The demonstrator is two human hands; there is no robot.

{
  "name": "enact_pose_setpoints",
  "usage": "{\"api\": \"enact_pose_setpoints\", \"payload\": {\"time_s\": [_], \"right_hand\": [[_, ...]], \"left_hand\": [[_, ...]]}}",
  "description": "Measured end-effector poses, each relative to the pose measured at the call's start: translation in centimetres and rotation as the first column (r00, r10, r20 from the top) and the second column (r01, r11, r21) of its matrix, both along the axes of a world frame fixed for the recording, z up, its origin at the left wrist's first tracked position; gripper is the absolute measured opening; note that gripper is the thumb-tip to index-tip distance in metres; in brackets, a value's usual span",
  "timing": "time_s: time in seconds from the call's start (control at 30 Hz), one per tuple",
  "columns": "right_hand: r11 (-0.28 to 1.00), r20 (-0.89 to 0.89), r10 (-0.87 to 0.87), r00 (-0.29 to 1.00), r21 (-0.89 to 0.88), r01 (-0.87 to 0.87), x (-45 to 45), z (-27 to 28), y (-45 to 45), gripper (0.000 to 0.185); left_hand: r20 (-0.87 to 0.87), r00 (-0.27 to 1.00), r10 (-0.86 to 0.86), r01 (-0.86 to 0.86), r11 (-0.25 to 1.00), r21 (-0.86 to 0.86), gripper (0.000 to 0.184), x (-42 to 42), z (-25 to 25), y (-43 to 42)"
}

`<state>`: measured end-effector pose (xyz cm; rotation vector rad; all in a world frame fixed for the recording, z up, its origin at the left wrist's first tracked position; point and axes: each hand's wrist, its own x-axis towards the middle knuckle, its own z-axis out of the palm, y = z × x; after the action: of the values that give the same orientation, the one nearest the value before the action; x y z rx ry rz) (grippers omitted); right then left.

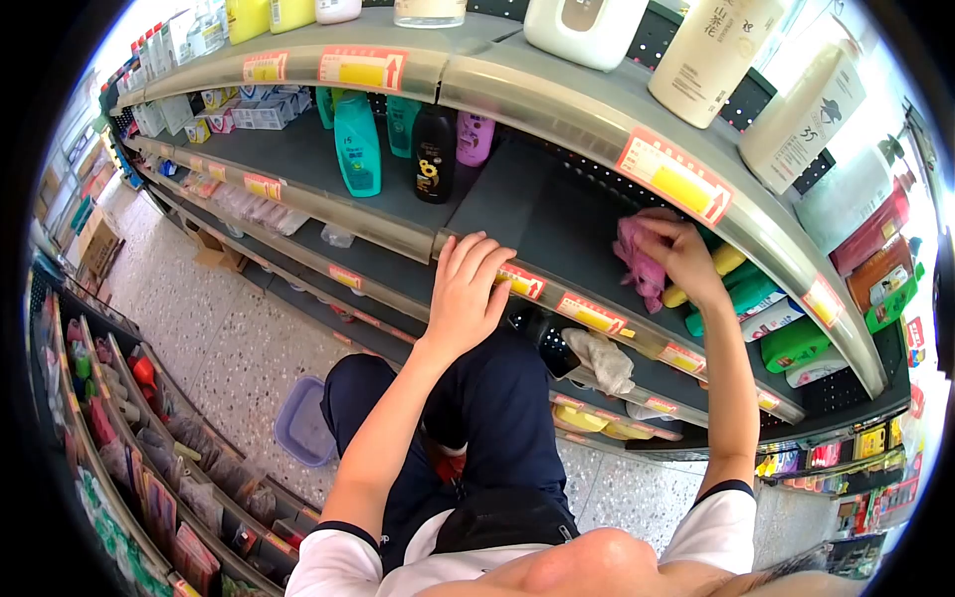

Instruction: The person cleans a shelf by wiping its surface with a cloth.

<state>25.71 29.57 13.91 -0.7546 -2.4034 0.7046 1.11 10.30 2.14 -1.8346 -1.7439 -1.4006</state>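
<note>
My right hand is closed on a crumpled pink cloth, which touches the dark shelf board. Its fingertips are partly hidden by the cloth. My left hand lies with fingers stretched out over the shelf's front edge, beside a red and yellow price tag, and holds nothing. Left of the bare stretch of board stand a black bottle, a teal bottle and a purple bottle. Green bottles and a yellow one are close to my right hand.
Large pump bottles line the shelf above, whose edge overhangs my right hand. A greyish cloth lies on the lower shelf. On the speckled floor sits a purple plastic basin. Another stocked shelf stands at left.
</note>
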Motion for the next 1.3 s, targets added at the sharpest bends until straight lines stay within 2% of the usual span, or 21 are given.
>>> {"api": "enact_pose_setpoints", "payload": {"time_s": [0.1, 0.13, 0.23, 0.33, 0.43, 0.47, 0.53, 0.57, 0.63, 0.73, 0.83, 0.87, 0.9, 0.97, 1.03, 1.13, 1.23, 1.3], "right_hand": [[0.888, -0.265, -0.276, 0.924, -0.439, 0.139, -0.7, -1.3, 0.9, 0.025], [0.845, -0.361, -0.325, 0.874, -0.526, 0.097, -0.8, -1.6, 1.5, 0.028], [0.800, -0.516, -0.414, 0.750, -0.600, 0.028, -1.0, -2.7, 2.7, 0.030], [0.913, -0.511, -0.383, 0.770, -0.339, 0.229, -1.2, -3.3, 3.9, 0.033], [0.919, -0.265, -0.280, 0.923, -0.351, 0.178, -1.9, -2.6, 2.6, 0.040], [0.923, -0.125, -0.227, 0.966, -0.344, 0.172, -3.0, -1.0, 0.5, 0.055], [0.887, -0.066, 0.074, 0.995, -0.452, -0.096, -4.2, -1.6, -0.3, 0.067], [0.880, -0.029, 0.152, 0.988, -0.451, -0.148, -4.9, -2.3, -0.6, 0.071], [0.896, 0.079, 0.199, 0.977, -0.418, -0.148, -6.0, -2.5, -1.2, 0.063], [0.953, 0.163, 0.108, 0.981, -0.297, -0.056, -6.5, -3.0, -0.6, 0.047], [0.994, 0.333, 0.107, 0.937, -0.038, -0.100, -6.9, -2.3, -0.4, 0.042], [0.958, 0.292, 0.075, 0.954, 0.243, -0.150, -6.8, -2.5, -0.5, 0.042], [0.845, 0.242, 0.058, 0.968, 0.505, -0.177, -6.6, -3.1, -0.5, 0.043], [0.765, 0.230, 0.131, 0.964, 0.595, -0.246, -6.7, -3.9, 0.2, 0.040], [0.890, 0.270, 0.289, 0.918, 0.278, -0.362, -7.1, -4.0, 0.8, 0.033], [0.933, 0.220, 0.282, 0.934, 0.164, -0.321, -7.7, -3.6, 0.1, 0.025], [0.854, 0.194, 0.349, 0.917, 0.338, -0.396, -8.3, -3.8, -0.8, 0.026], [0.867, 0.172, 0.367, 0.914, 0.291, -0.403, -8.7, -4.1, -1.7, 0.025]], "left_hand": [[-0.002, 1.000, 0.009, -0.009, 1.000, -0.002, 0.042, 0.1, 0.0, 0.0], [-0.001, 1.000, 0.009, -0.009, 1.000, 0.005, 0.042, 0.1, -0.1, 0.1], [-0.001, 1.000, 0.010, -0.010, 1.000, 0.005, 0.042, 0.1, -0.1, 0.1], [-0.002, 1.000, 0.010, -0.010, 1.000, 0.003, 0.042, 0.1, -0.1, 0.1], [-0.005, 1.000, 0.023, -0.023, 1.000, 0.019, 0.042, 0.2, -0.3, 0.2], [-0.003, 1.000, 0.023, -0.023, 1.000, 0.020, 0.042, 0.2, -0.4, 0.2], [0.001, 1.000, 0.026, -0.026, 0.999, 0.022, 0.043, 0.2, -0.4, 0.3], [0.002, 1.000, 0.019, -0.019, 1.000, 0.020, 0.043, 0.2, -0.3, 0.3], [0.008, 1.000, 0.012, -0.012, 1.000, 0.012, 0.043, 0.1, -0.2, 0.2], [0.010, 1.000, 0.007, -0.007, 1.000, 0.016, 0.043, 0.1, -0.1, 0.1], [0.014, 1.000, 0.010, -0.010, 1.000, 0.020, 0.043, 0.1, -0.3, 0.2], [0.015, 1.000, 0.012, -0.012, 1.000, 0.022, 0.043, 0.1, -0.3, 0.2], [0.016, 1.000, 0.015, -0.015, 1.000, 0.025, 0.043, 0.1, -0.4, 0.2], [0.020, 1.000, 0.016, -0.016, 1.000, 0.025, 0.043, 0.1, -0.4, 0.2], [0.025, 1.000, 0.009, -0.009, 1.000, 0.019, 0.043, 0.0, -0.3, 0.2], [0.023, 1.000, 0.009, -0.009, 1.000, 0.017, 0.043, 0.0, -0.5, 0.3], [0.025, 1.000, 0.006, -0.007, 1.000, 0.024, 0.043, -0.1, -0.4, 0.3], [0.029, 1.000, 0.002, -0.003, 1.000, 0.021, 0.043, -0.1, -0.4, 0.3]]}}
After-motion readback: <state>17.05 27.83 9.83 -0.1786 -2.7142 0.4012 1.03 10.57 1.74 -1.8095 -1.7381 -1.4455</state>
